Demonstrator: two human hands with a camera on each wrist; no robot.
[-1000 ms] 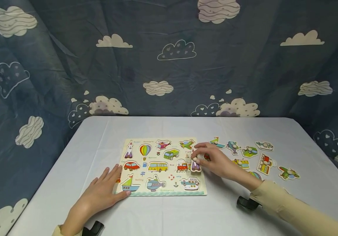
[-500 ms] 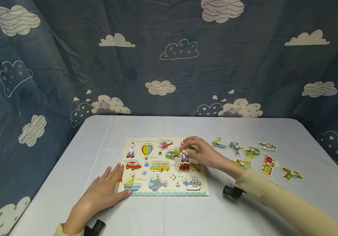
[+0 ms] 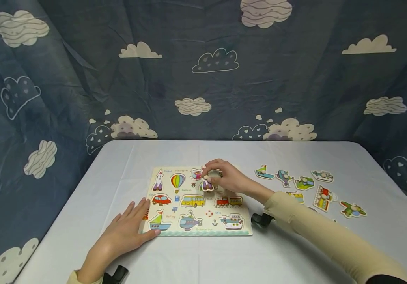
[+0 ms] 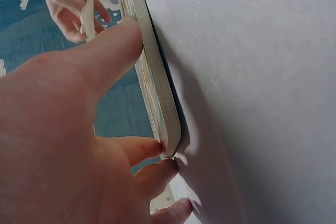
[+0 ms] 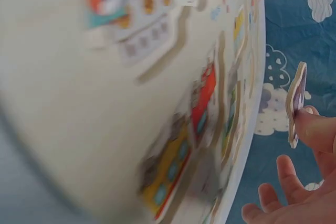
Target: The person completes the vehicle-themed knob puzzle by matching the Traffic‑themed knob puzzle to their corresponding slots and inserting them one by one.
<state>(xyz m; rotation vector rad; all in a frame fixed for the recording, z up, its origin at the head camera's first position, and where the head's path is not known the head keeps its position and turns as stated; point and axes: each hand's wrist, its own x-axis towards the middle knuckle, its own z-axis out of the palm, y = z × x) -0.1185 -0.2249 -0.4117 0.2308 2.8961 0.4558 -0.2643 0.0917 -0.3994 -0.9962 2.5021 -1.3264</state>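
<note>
My right hand (image 3: 224, 177) pinches a rocket puzzle piece (image 3: 208, 186) by its small knob, above the upper middle of the puzzle board (image 3: 210, 233). In the right wrist view the rocket piece (image 5: 295, 100) stands on edge between thumb and fingers, off the board. My left hand (image 3: 123, 230) lies with spread fingers at the board's lower left corner. Its thumb (image 4: 113, 45) presses the near edge and the other fingertips touch the left side. Pictures of vehicles cover the board; the right hand partly hides the helicopter and the green truck.
Several loose knobbed pieces lie right of the board, among them a sailboat (image 3: 264, 172), a train (image 3: 322, 198), a plane (image 3: 352, 209) and a ship (image 3: 322, 176). The right forearm (image 3: 313, 221) passes over the table (image 3: 175, 260) and partly covers some pieces. A cloud-patterned curtain hangs behind.
My right hand has carried the rocket piece leftward across the board, from its right edge to near the helicopter picture. The left hand stays at the corner.
</note>
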